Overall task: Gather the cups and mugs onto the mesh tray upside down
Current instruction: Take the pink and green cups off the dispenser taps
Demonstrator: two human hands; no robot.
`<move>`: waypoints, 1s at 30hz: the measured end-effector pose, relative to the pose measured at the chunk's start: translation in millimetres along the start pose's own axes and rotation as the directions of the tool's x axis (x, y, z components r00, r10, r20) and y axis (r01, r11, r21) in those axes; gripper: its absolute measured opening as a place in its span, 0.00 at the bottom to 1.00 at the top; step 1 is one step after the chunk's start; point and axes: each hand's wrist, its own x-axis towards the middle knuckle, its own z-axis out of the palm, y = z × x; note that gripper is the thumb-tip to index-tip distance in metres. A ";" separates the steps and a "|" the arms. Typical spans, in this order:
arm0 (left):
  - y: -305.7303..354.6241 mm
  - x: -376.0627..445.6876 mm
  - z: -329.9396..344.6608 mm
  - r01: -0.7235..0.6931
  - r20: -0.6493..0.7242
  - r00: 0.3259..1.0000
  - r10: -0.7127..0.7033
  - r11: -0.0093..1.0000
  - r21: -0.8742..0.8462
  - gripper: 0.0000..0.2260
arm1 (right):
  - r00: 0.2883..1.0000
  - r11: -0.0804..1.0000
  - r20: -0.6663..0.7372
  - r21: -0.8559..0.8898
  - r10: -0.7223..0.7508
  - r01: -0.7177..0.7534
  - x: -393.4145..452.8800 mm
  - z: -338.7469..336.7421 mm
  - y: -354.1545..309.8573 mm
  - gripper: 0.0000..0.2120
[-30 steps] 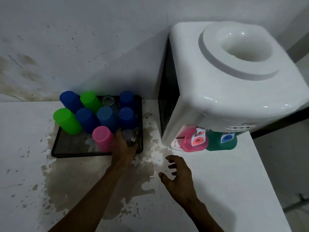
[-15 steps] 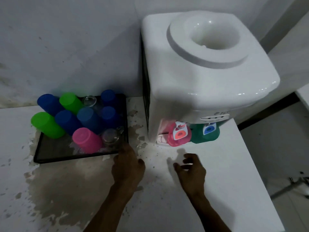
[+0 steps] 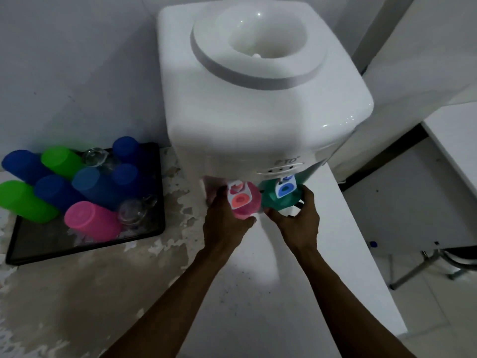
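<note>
A black mesh tray (image 3: 85, 250) lies at the left with several cups upside down on it: blue ones (image 3: 56, 191), green ones (image 3: 24, 201), a pink one (image 3: 90, 220) and two clear glass mugs (image 3: 133, 210). Under the white water dispenser's taps stand a pink cup (image 3: 247, 206) and a teal-green cup (image 3: 280, 201). My left hand (image 3: 225, 218) is wrapped around the pink cup. The teal-green cup is gripped by my right hand (image 3: 299, 215).
The white water dispenser (image 3: 258, 104) fills the back of the counter, with its red tap (image 3: 240, 196) and blue tap (image 3: 285, 188) over the two cups. The counter top (image 3: 90, 293) is stained and peeling at the left. Its right edge drops to the floor.
Both hands have moved up from the counter to the cups under the taps and closed on them. The view has shifted right, so the tray sits further left.
</note>
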 end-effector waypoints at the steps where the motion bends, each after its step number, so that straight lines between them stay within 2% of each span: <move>1: 0.6 1.5 2.4 -0.010 0.002 1.000 0.010 1.000 -0.023 0.37 | 1.000 1.000 0.012 0.007 -0.002 0.002 1.5 1.3 0.4 0.38; 6: -4.3 0.2 10.7 -0.027 -0.065 0.998 0.025 0.999 -0.032 0.37 | 0.999 1.000 0.050 0.023 -0.003 0.002 1.5 2.2 8.8 0.36; 9: -9.0 -5.0 9.9 -0.008 -0.103 0.995 0.005 0.999 -0.035 0.37 | 1.000 1.000 0.023 0.023 0.013 -0.014 -9.7 -0.7 15.6 0.36; 13: -16.6 -16.0 6.1 0.006 -0.088 0.996 -0.011 0.998 -0.059 0.40 | 0.997 0.997 -0.055 0.056 0.055 -0.052 -30.2 -6.4 26.7 0.33; 17: -33.4 -30.0 -2.6 0.077 -0.073 0.994 -0.079 0.997 -0.022 0.38 | 0.993 0.990 -0.024 0.091 0.114 -0.111 -55.0 -2.1 34.6 0.31; 21: -58.0 -44.6 -16.3 0.152 -0.064 0.986 -0.153 0.988 -0.014 0.38 | 0.989 0.990 0.075 0.045 0.128 -0.132 -79.2 16.0 33.1 0.30; 25: -86.6 -57.3 -50.4 0.238 -0.064 0.969 -0.239 0.971 -0.025 0.40 | 0.972 0.997 0.230 0.041 0.051 -0.062 -108.3 43.6 20.1 0.29; 28: -106.8 -70.3 -88.7 0.260 -0.070 0.961 -0.267 0.961 -0.100 0.40 | 0.919 0.999 0.395 0.039 -0.003 -0.014 -128.1 66.2 4.5 0.30; 30: -120.1 -80.2 -119.3 0.256 -0.116 0.955 -0.273 0.956 -0.144 0.40 | 0.860 0.999 0.511 0.031 -0.007 -0.011 -139.2 85.8 -11.9 0.35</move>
